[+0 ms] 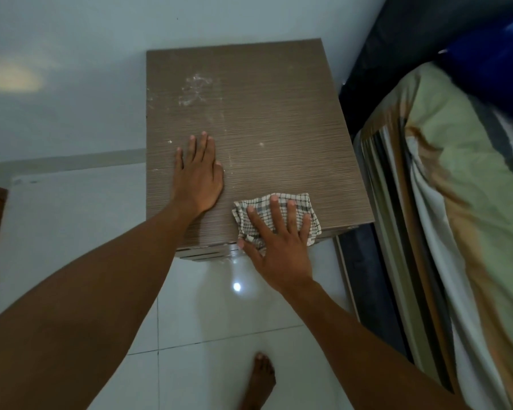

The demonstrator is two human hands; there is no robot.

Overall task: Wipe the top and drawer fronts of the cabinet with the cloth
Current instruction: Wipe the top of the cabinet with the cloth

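Two hands rest on the cabinet top [273, 119]: left hand [197, 176] flat, fingers released; right hand [279, 247] spread, pressing the checked cloth [304, 202] at the near right corner. Best sweep firmly toward the far white dust smears [194, 90].

Glossy white tiled floor [208, 315] at six o'clock; striped bedding [456, 232] at three; pale wall [71, 54] at eleven.
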